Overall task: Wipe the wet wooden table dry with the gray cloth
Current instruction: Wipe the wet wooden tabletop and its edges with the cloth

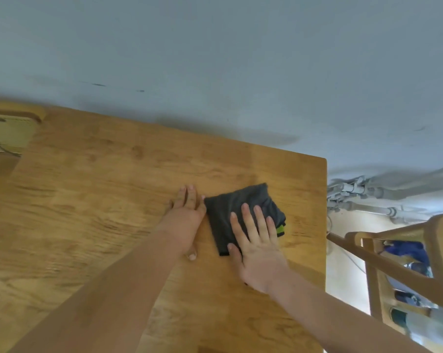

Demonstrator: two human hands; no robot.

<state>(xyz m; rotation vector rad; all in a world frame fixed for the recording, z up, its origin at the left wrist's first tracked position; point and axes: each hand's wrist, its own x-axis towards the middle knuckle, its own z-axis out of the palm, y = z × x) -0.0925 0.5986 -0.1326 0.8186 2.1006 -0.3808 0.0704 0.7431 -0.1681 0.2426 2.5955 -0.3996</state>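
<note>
Head view showed the right hand (257,247) lying flat and open, palm down, on top of the gray cloth (237,215), fingers spread and pointing away from the person; nothing was gripped, the cloth was simply pressed under the fingers and the front of the palm. That flat press looked suited to wiping, since it would hold the whole pad of fabric against the wood rather than bunching it. The cloth was folded into a thick square, with a small green tag (280,229) peeking out just beyond the little-finger side of the right hand. The left hand (187,220) rested open on the bare wooden table (93,189) just beside the cloth's far edge from the right hand, its fingertips about level with the cloth's upper corner and close to it, though whether it touched the fabric could not be told. It seemed to be bracing the person's lean, not working the cloth. Beyond the right hand the table edge was near, and past it stood a wooden chair (403,253). Wet patches were too blurred to pick out, so progress could not be judged.
</note>
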